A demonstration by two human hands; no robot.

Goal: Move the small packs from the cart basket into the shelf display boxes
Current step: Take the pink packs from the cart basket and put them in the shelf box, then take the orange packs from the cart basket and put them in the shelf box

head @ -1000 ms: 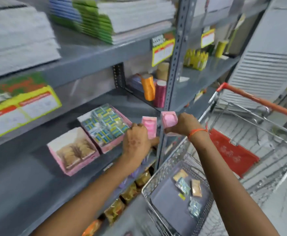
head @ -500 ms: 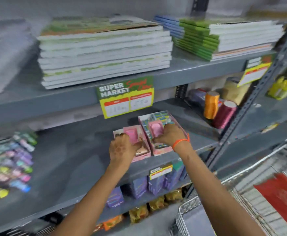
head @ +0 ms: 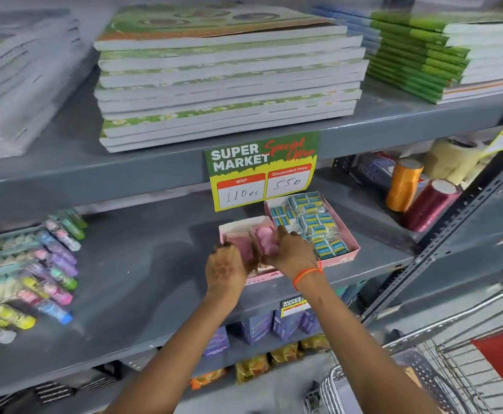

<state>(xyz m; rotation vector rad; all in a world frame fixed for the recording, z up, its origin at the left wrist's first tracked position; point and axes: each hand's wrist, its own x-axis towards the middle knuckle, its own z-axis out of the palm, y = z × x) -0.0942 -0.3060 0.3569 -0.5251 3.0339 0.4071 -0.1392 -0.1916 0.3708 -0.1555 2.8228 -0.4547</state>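
Two pink display boxes stand side by side on the grey middle shelf. Both my hands are inside the left box [head: 238, 227]. My left hand [head: 227, 268] grips a darker pink pack [head: 242, 248], and my right hand [head: 292, 252] grips a lighter pink pack [head: 266, 239] beside it. Both packs sit within that box's walls. The right box [head: 353, 243] is filled with several blue and white small packs [head: 312, 222]. The cart basket [head: 423, 380] shows at the bottom right; its contents are mostly out of view.
A green and yellow price sign [head: 263, 170] hangs just above the boxes. Stacked notebooks [head: 229, 76] fill the shelf above. Colourful blister packs [head: 26, 270] lie at left, thread spools [head: 404, 185] at right. Purple boxes [head: 256, 327] sit on the lower shelf.
My view swung from the cart up to the shelf. Both hands carried the pink packs from beside the cart over to the left display box and lowered them into it.
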